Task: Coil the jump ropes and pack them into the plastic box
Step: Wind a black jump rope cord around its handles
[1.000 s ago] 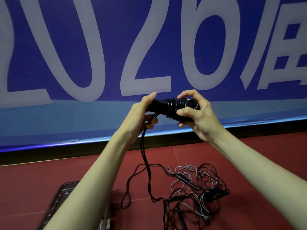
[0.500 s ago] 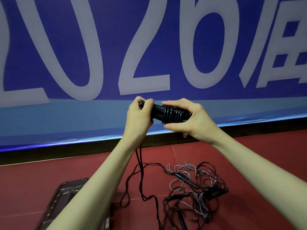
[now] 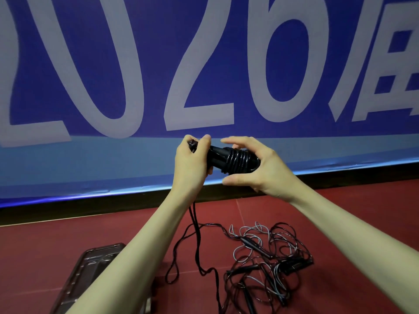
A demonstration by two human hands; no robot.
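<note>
Two bare forearms reach up and away from the camera, both cut off at the lower edge. Between the hands, held up in front of a blue banner [image 3: 158, 64] with large pale numerals, is a black jump rope [image 3: 235, 158]: its handles lie together as a short dark bundle, with glossy black cord wound in tight rings around the right part.

The left hand [image 3: 192, 164] grips the left end of the bundle, fingers and thumb curled round it, so that end is mostly hidden. The right hand [image 3: 256, 164] cups the wound part from the right; its fingers arch above and its thumb reaches below, but whether they press the cord or only hover is hard to tell. The right end of the bundle is hidden behind the palm.

From under the left hand a loose length of the same black cord hangs down to the red floor [image 3: 68, 245] and trails in loops.

On the floor to the right lies a tangled pile of ropes [image 3: 269, 264], black and grey cords with dark handles; how many ropes are in it cannot be made out. At the near left, a clear plastic box [image 3: 95, 261] sits on the floor, partly hidden by the left forearm and cut off at the bottom edge.
</note>
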